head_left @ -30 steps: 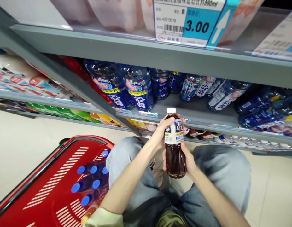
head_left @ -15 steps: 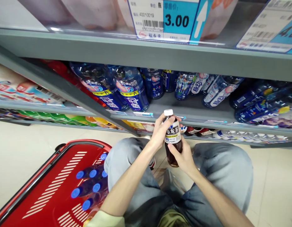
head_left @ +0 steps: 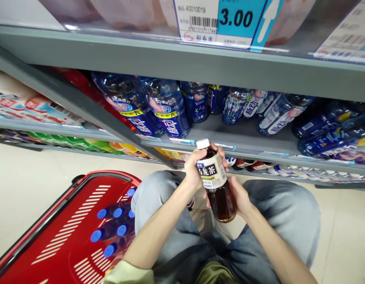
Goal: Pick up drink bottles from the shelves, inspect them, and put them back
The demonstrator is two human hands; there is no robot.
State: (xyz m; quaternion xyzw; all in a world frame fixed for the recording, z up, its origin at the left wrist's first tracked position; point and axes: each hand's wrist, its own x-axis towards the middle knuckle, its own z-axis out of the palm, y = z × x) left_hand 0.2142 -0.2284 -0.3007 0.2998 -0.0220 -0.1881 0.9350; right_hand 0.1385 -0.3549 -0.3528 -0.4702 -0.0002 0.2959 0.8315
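Between my knees I hold a dark tea bottle with a white cap and a pale label. It tilts with its cap toward the upper left. My left hand is wrapped round its neck and label. The bottle's lower part rests in my right hand, whose fingers curl round it from behind. The bottle is just in front of the grey shelf edge that carries blue drink bottles.
A red shopping basket stands on the floor at my left with several blue-capped bottles in it. Grey shelves of drinks fill the view ahead; a 3.00 price tag hangs on the upper shelf. Pale floor tiles lie on both sides.
The bottle was turned in my hands so its label faces me, then tipped to the left and lowered slightly. My right hand slid from the front of the bottle to under its base.
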